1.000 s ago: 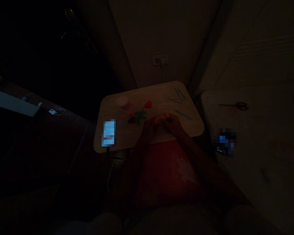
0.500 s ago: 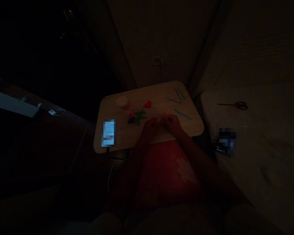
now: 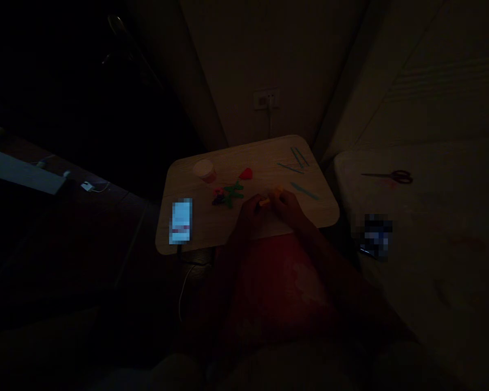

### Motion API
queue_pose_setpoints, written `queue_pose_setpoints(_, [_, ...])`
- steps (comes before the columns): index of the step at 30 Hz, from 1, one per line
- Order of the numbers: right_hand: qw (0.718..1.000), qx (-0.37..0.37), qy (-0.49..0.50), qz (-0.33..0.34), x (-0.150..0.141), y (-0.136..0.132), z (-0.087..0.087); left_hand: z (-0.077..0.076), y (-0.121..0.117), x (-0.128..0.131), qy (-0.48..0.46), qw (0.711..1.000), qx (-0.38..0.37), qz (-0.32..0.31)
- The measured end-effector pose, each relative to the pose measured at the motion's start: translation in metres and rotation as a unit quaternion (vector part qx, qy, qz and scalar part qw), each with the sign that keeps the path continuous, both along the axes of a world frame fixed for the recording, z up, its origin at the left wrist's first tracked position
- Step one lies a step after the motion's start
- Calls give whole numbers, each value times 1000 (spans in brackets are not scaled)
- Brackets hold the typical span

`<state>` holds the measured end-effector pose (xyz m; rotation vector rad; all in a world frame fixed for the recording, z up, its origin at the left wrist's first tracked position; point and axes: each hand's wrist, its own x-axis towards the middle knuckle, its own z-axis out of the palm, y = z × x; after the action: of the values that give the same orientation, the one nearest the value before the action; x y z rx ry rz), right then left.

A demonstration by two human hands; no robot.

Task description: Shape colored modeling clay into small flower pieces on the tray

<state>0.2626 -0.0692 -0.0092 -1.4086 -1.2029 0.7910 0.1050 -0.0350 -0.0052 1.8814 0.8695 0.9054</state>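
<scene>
The room is very dark. My left hand (image 3: 250,213) and my right hand (image 3: 290,208) meet over the near part of a small wooden table (image 3: 212,228). Both close their fingers on a small orange lump (image 3: 264,201) between them, with a second orange bit showing by the right fingertips. Left of my hands lies a green and pink clay figure (image 3: 228,194). A red clay piece (image 3: 246,174) sits behind it.
A lit phone (image 3: 181,220) lies at the table's left front with a cable hanging below. A pale round tub (image 3: 205,171) and several teal modelling tools (image 3: 297,160) lie further back. Scissors (image 3: 391,175) and a dark object (image 3: 375,234) rest on the bed to the right.
My hands have shifted slightly, kneading the orange lump; the orange now shows lower between the fingers. Everything on the table stays put.
</scene>
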Motion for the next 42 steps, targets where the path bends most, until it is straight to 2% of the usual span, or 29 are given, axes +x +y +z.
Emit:
queue_pose_setpoints(8, [998,37,-17,50,5,-3,0,-8,2,0,-21,999,-38,3])
queue_pose_setpoints(13, [992,78,17,96,5,-4,2,-5,1,0,-34,998,-46,36])
queue_pose_setpoints(16, [992,90,18,90,5,-3,2,-1,0,0,-25,998,-37,49])
queue_pose_setpoints(21, [994,67,30,86,6,-5,7,2,1,-2,-15,998,-27,57])
queue_pose_setpoints(27, [997,44,38,49,4,-6,4,-6,4,-3,-64,996,-21,65])
queue_pose_setpoints(32, [999,35,27,27,4,-2,-4,-9,4,-3,-61,997,9,45])
queue_pose_setpoints(39, [997,36,-18,72,3,-2,-4,-8,4,-4,-58,993,11,101])
queue_pose_setpoints(42, [996,37,-31,77,4,-2,-4,-6,3,-4,-51,992,46,104])
